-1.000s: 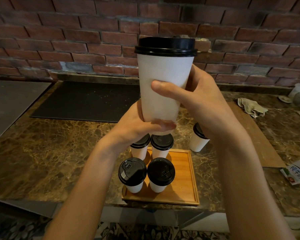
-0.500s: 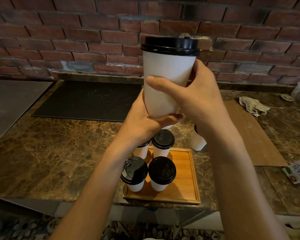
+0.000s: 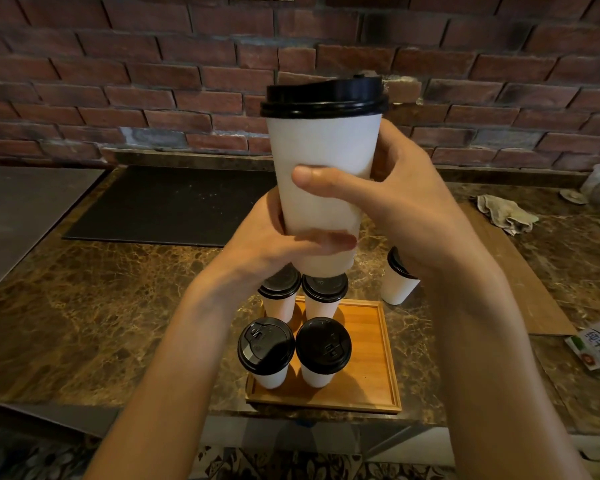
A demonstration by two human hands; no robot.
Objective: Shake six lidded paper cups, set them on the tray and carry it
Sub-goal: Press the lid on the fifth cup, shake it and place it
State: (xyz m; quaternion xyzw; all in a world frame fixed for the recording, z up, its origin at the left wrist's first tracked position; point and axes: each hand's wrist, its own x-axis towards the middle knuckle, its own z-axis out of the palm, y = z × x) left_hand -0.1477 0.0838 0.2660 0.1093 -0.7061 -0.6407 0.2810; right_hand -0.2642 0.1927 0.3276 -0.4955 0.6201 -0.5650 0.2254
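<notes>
I hold a white paper cup point(image 3: 321, 157) with a black lid high in front of me, roughly upright. My left hand point(image 3: 274, 244) grips its base from the left, thumb across the front. My right hand point(image 3: 402, 202) wraps its middle from the right. Below, a wooden tray point(image 3: 368, 368) near the counter's front edge carries several lidded cups: two in front point(image 3: 265, 351) point(image 3: 323, 349) and two behind point(image 3: 279, 292) point(image 3: 323, 292), partly hidden by my hands. Another lidded cup point(image 3: 397, 282) stands on the counter right of the tray.
A brick wall point(image 3: 153, 81) rises behind the marble counter point(image 3: 84, 323). A black mat point(image 3: 174, 202) lies at the back left, a wooden board point(image 3: 534, 289) at the right with a crumpled cloth point(image 3: 506, 213) beyond it. A milk carton point(image 3: 596, 344) lies at the far right.
The held cup dropped a little and rose again, its lid now slightly tilted; both hands keep the same hold. Cups on the tray have not moved.
</notes>
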